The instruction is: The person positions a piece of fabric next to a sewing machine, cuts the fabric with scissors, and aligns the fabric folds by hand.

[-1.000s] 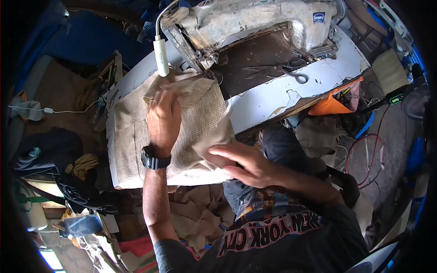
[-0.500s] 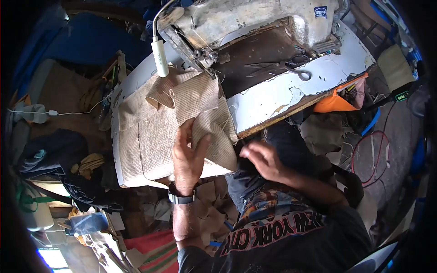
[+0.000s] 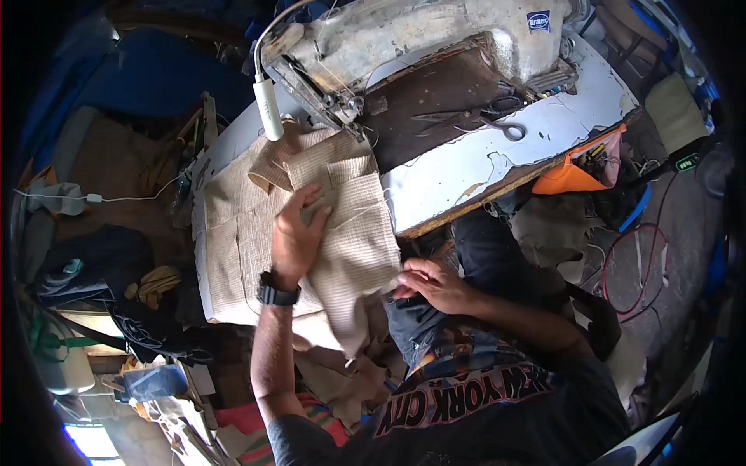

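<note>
though ribbed, limp beige cloth (image 3: 359, 248) beneath left hand (image 3: 298, 234), fingers apart; right hand (image 3: 435, 285) beside, fingers curled, grip unclear

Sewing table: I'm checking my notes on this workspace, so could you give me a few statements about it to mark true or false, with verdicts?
1. The left hand is on the woven cloth. True.
2. A watch is on the right wrist. False: the watch is on the left wrist.
3. Neither hand touches the scissors. True.
4. The pouch by the table edge is green. False: the pouch is orange.
</note>
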Motion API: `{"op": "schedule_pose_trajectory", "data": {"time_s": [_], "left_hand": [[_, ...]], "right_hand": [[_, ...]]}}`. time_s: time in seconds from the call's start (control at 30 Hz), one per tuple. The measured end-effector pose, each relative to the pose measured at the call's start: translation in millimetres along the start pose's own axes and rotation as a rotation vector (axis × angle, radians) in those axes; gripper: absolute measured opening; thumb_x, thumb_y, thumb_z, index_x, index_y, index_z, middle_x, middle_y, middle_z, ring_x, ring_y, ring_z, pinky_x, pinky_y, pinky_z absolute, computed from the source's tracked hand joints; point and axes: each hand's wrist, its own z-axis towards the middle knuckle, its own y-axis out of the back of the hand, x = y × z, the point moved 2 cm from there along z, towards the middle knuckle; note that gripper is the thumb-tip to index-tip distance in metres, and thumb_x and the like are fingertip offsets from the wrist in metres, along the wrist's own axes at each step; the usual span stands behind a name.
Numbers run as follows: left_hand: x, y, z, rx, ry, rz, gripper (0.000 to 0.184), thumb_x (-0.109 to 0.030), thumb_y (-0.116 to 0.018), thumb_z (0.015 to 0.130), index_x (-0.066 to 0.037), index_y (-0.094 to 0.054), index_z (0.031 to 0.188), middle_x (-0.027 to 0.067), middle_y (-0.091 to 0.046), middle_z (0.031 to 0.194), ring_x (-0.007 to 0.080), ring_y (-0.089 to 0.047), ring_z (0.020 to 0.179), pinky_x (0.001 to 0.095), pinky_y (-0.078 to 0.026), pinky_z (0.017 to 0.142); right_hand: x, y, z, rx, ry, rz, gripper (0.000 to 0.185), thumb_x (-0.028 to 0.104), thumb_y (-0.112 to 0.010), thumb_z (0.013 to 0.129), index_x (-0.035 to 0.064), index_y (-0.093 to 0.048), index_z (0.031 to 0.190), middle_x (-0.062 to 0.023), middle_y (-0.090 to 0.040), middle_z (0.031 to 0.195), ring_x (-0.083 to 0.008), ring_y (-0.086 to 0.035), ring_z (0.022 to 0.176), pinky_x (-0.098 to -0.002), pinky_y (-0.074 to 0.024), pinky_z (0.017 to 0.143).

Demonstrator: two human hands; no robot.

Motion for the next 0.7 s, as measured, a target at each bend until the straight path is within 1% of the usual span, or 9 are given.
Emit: {"op": "schedule_pose_trajectory", "data": {"time_s": [0.03, 0.07, 0.13, 0.23, 0.27, 0.37, 0.5, 0.57, 0.7], "left_hand": [[-2, -4, -3, -0.05, -0.089, -0.007, 0.044, -0.013, -0.077, 0.093, 0.0, -0.065, 0.134, 0.0201, -0.075, 0.123, 0.0311, -0.075, 0.108, 0.0403, -0.061, 0.093], [-2, -5, -8, -0.053, 0.024, -0.028, 0.043, -0.01, -0.076, 0.093, 0.0, -0.065, 0.134, 0.0206, -0.074, 0.123, 0.0325, -0.074, 0.112, 0.0407, -0.059, 0.095], [-1, -9, -8, -0.079, 0.024, -0.011, 0.043, -0.01, -0.076, 0.093, 0.0, -0.065, 0.133, 0.0206, -0.074, 0.123, 0.0332, -0.073, 0.113, 0.0407, -0.059, 0.096], [-6, -9, -9, -0.107, 0.036, 0.022, 0.043, -0.011, -0.076, 0.093, -0.001, -0.065, 0.133, 0.0207, -0.074, 0.123, 0.0351, -0.072, 0.115, 0.0423, -0.058, 0.096], [-13, -7, -5, -0.143, -0.022, 0.08, 0.042, -0.011, -0.075, 0.094, 0.0, -0.065, 0.133, 0.0207, -0.074, 0.121, 0.035, -0.073, 0.113, 0.0429, -0.058, 0.096], [-32, -7, 14, -0.118, -0.02, 0.141, 0.04, -0.021, -0.072, 0.098, 0.002, -0.066, 0.13, 0.0228, -0.073, 0.116, 0.0357, -0.072, 0.108, 0.0441, -0.058, 0.091], [-39, -10, 44, 0.102, 0.021, 0.388, 0.044, -0.035, -0.069, 0.1, 0.002, -0.069, 0.124, 0.0208, -0.076, 0.109, 0.0378, -0.074, 0.095, 0.0441, -0.058, 0.085], [-35, -11, 49, 0.11, 0.047, 0.211, 0.035, -0.03, -0.071, 0.099, 0.0, -0.072, 0.116, 0.0178, -0.076, 0.105, 0.0365, -0.073, 0.094, 0.0459, -0.057, 0.086], [-68, 1, 51, -0.18, -0.463, 0.412, 0.009, -0.008, -0.075, 0.09, -0.003, -0.071, 0.096, 0.0146, -0.075, 0.099, 0.0287, -0.073, 0.094, 0.0416, -0.057, 0.084]], "right_hand": [[9, 3, 0, -0.036, 0.057, -0.109, 0.016, 0.014, -0.06, 0.109, -0.0011, -0.065, 0.106, -0.0076, -0.072, 0.098, -0.0136, -0.072, 0.092, -0.0279, -0.0567, 0.082], [23, 13, -8, -0.089, 0.111, -0.708, 0.01, 0.008, -0.065, 0.103, -0.0023, -0.066, 0.102, -0.0126, -0.071, 0.097, -0.0209, -0.072, 0.086, -0.0329, -0.0569, 0.077], [59, 7, -13, -0.33, 0.657, -0.755, 0.009, 0.004, -0.071, 0.095, -0.0022, -0.067, 0.099, -0.0146, -0.069, 0.094, -0.0277, -0.07, 0.081, -0.0364, -0.056, 0.075], [117, -3, -3, -0.214, 0.954, -0.95, 0.015, 0.001, -0.072, 0.09, -0.0003, -0.068, 0.105, -0.0131, -0.07, 0.105, -0.0295, -0.07, 0.092, -0.0401, -0.0576, 0.079], [123, -6, 8, -0.211, 1.0, -1.105, 0.024, 0.005, -0.073, 0.09, -0.0002, -0.068, 0.113, -0.0127, -0.069, 0.116, -0.0304, -0.069, 0.104, -0.0435, -0.057, 0.089], [113, -3, 41, -0.173, 0.849, -1.531, 0.044, 0.035, -0.064, 0.102, 0.0, -0.063, 0.128, -0.0184, -0.059, 0.135, -0.0332, -0.052, 0.132, -0.0507, -0.0403, 0.115], [98, -3, 43, -0.131, 0.794, -1.609, 0.047, 0.038, -0.062, 0.103, 0.0005, -0.062, 0.133, -0.0181, -0.056, 0.144, -0.0344, -0.047, 0.142, -0.0525, -0.0361, 0.119], [95, 0, 43, -0.152, 0.758, -1.518, 0.047, 0.032, -0.068, 0.098, 0.0041, -0.062, 0.136, -0.0156, -0.054, 0.149, -0.0334, -0.043, 0.147, -0.0515, -0.0326, 0.123], [92, -1, 43, -0.163, 0.746, -1.541, 0.049, 0.035, -0.067, 0.099, 0.0051, -0.061, 0.137, -0.0146, -0.053, 0.15, -0.0325, -0.044, 0.147, -0.0516, -0.0321, 0.123]]}}
